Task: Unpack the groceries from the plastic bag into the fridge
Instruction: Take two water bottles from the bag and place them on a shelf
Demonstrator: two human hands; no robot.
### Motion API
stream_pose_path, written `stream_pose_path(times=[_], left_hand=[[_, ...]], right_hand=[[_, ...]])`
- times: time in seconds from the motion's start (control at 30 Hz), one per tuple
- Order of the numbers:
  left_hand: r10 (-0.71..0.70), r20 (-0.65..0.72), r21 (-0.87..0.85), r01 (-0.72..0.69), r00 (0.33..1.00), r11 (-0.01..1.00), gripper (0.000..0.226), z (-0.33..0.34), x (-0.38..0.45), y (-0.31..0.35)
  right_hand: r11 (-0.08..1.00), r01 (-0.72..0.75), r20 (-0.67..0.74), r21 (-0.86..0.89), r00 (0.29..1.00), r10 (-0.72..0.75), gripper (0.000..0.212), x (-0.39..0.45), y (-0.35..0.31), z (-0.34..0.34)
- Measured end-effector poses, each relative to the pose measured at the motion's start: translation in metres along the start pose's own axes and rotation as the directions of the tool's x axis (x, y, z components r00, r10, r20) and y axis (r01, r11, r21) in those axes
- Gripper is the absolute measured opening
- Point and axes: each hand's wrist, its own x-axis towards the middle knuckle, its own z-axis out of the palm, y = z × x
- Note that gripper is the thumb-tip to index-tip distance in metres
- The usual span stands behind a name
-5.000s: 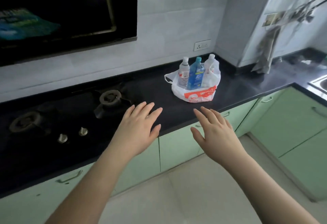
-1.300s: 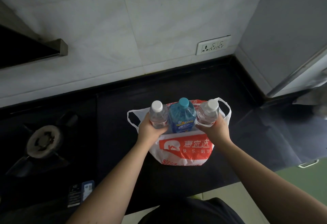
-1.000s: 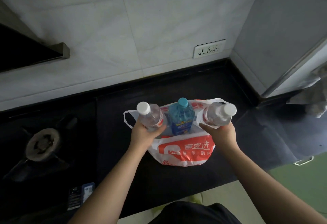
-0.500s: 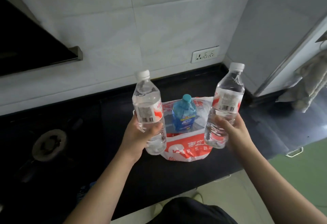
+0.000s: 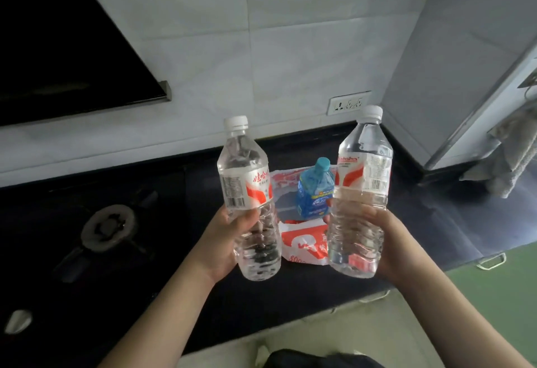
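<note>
**Two bottles up, one left in the bag, and no fridge in sight**

We hold a clear water bottle in each hand; the left hand point(image 5: 225, 247) wraps the lower half of the left water bottle point(image 5: 248, 202), and the right hand point(image 5: 388, 247) cups the base of the right water bottle point(image 5: 360, 193); both are upright, capped, and lifted clear of the plastic bag point(image 5: 302, 247), which sits slumped on the dark counter point(image 5: 436, 222) between our wrists; the blue bottle point(image 5: 315, 191) stands in it, apart from either hand.

We judge the risks as follows; our grips sit low on tall, full bottles, so a quick turn could tip one out over the fingers; the ribbed plastic is thin and may flex and slip if it is wet, though we cannot tell whether it is; with both hands full we have nothing free for a fridge door, and the fridge is not in view, so we may need to tuck or set down a bottle first; the bag, now lighter and limp, gives the blue bottle little support, and a knock from a passing bottle could topple it towards the gas burner point(image 5: 106, 226) or the counter's edge.
</note>
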Motion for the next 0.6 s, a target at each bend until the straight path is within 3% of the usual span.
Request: stream_pose_path(times=[0.2, 0.37, 0.6], left_hand=[[-0.006, -0.155, -0.138, -0.015, 0.988, 0.99, 0.095, 0.018, -0.032, 0.001], [-0.007, -0.335, -0.164, -0.052, 0.942, 0.985, 0.067, 0.05, -0.063, -0.022], [-0.065, -0.543, -0.176, -0.037, 0.837, 0.984, 0.056, 0.099, -0.114, -0.061]], right_hand=[[0.992, 0.028, 0.178, -0.122, 0.984, -0.006, 0.059, -0.017, -0.017, 0.02], [0.985, -0.001, 0.252, -0.174, 0.967, 0.045, 0.057, -0.034, -0.015, 0.004], [0.972, -0.105, 0.355, -0.212, 0.918, 0.176, 0.08, -0.057, -0.002, -0.027]])
